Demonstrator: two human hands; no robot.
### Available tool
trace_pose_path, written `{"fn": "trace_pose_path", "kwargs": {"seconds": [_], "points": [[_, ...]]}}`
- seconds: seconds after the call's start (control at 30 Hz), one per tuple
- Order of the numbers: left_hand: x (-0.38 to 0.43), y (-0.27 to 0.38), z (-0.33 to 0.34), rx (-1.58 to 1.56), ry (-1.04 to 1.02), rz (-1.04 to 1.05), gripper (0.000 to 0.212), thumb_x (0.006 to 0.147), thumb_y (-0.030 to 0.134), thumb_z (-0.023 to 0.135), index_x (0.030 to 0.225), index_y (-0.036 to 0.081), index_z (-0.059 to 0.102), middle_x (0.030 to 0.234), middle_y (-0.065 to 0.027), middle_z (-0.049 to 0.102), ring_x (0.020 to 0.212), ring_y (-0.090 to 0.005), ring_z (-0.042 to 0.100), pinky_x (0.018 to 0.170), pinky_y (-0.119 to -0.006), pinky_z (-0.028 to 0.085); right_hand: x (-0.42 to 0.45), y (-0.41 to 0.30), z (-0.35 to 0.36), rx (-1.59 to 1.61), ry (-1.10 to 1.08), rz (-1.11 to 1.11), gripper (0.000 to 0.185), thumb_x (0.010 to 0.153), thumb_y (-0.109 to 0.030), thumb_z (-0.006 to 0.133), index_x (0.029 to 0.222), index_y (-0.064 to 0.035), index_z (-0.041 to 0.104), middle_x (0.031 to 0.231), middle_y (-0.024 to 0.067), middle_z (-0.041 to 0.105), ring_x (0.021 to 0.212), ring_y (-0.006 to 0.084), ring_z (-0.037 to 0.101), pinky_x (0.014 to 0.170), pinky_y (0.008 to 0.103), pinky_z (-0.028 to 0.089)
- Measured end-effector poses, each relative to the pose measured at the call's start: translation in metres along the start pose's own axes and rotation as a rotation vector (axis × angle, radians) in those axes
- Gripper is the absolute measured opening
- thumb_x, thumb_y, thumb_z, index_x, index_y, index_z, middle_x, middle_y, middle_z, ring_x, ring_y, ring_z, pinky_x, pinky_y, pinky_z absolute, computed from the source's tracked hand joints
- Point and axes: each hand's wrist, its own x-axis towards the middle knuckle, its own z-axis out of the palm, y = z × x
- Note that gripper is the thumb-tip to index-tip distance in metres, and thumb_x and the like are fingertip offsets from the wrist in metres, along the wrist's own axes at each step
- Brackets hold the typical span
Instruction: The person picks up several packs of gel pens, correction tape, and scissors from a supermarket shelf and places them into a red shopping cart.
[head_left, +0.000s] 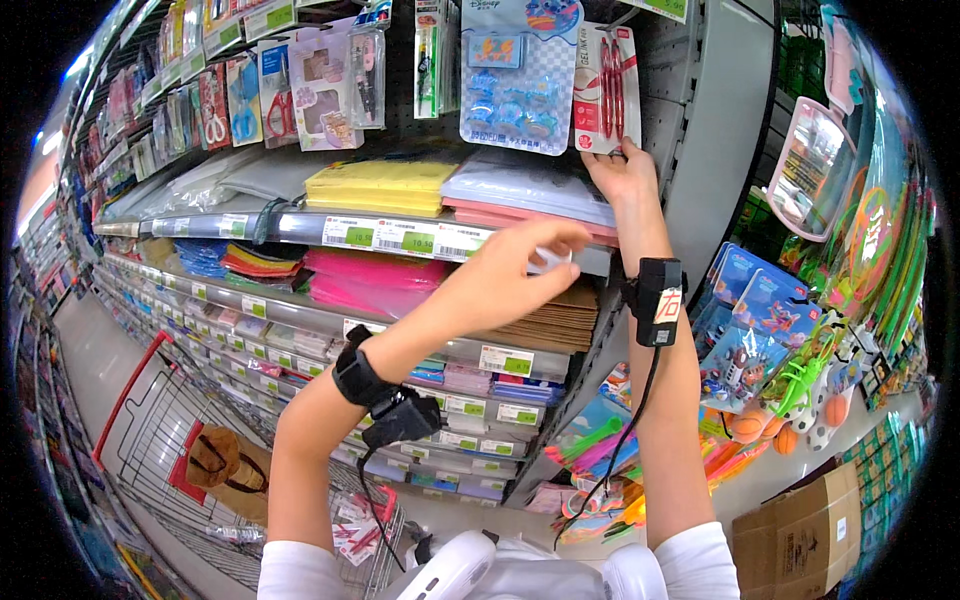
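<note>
My right hand is raised at the lower edge of a carded pack of red gel pens, its fingers on the card's bottom. The pack hangs at the right end of the rack, and some fingertips are hidden behind it. Lower and to the left, my left hand hovers before the shelf edge, slightly blurred, its fingers curled but apart, with nothing clearly in them. Beside the pens hangs a blue blister pack of small stamps. White and pink paper packs lie below on the shelf.
Yellow paper packs share that shelf. A metal upright borders the rack's right side. Toys and a pink-framed mirror hang beyond it. A shopping cart holding a brown bag stands lower left; a cardboard box sits lower right.
</note>
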Motion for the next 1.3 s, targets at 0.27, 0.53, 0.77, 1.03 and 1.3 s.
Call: {"fn": "trace_pose_path", "kwargs": {"seconds": [0.27, 0.53, 0.77, 1.03, 1.3], "points": [[0.041, -0.034, -0.014, -0.042, 0.105, 0.048, 0.042, 0.076, 0.014, 0.055, 0.114, 0.001, 0.041, 0.112, -0.0117, 0.047, 0.101, -0.0204, 0.047, 0.082, -0.031, 0.04, -0.023, 0.009, -0.011, -0.662, -0.34, -0.233, 0.04, 0.081, -0.013, 0.047, 0.111, 0.0096, 0.033, 0.083, 0.0076, 0.054, 0.074, 0.0117, 0.05, 0.064, 0.0229, 0.04], [0.063, -0.055, -0.01, -0.14, 0.162, 0.009, 0.051, 0.073, 0.017, 0.057, 0.118, 0.0, 0.038, 0.117, -0.0132, 0.042, 0.104, -0.0243, 0.044, 0.083, -0.034, 0.039, -0.013, -0.003, -0.021, -0.227, -0.172, 0.024, 0.029, 0.089, -0.017, 0.031, 0.112, -0.0004, 0.033, 0.117, 0.0138, 0.04, 0.107, 0.0254, 0.039, 0.091, 0.0418, 0.03], [0.064, -0.052, -0.021, -0.191, 0.243, 0.047, 0.057, 0.073, 0.014, 0.058, 0.122, 0.0, 0.032, 0.119, -0.0147, 0.04, 0.105, -0.0246, 0.044, 0.085, -0.034, 0.038, -0.086, 0.0, 0.002, 0.068, -0.182, 0.004, 0.029, 0.09, -0.019, 0.029, 0.111, -0.0009, 0.036, 0.119, 0.0135, 0.038, 0.113, 0.0256, 0.035, 0.096, 0.0432, 0.024], [0.06, -0.05, -0.036, -0.262, 0.312, -0.026, 0.058, 0.073, 0.018, 0.057, 0.122, 0.0, 0.031, 0.12, -0.0153, 0.04, 0.102, -0.0231, 0.046, 0.083, -0.032, 0.038, -0.123, -0.002, 0.007, 0.059, -0.276, -0.063, 0.024, 0.088, -0.014, 0.035, 0.11, -0.0027, 0.035, 0.117, 0.0104, 0.04, 0.112, 0.0235, 0.037, 0.094, 0.048, 0.028], [0.024, -0.022, -0.018, -0.603, 0.229, -0.175, 0.039, 0.084, 0.019, 0.045, 0.117, -0.001, 0.037, 0.11, -0.0107, 0.048, 0.097, -0.0191, 0.049, 0.082, -0.031, 0.04, -0.156, 0.019, -0.023, -0.058, -0.186, 0.001, 0.028, 0.087, -0.012, 0.04, 0.112, -0.0015, 0.036, 0.116, 0.0126, 0.042, 0.109, 0.0245, 0.04, 0.094, 0.0423, 0.032]]}}
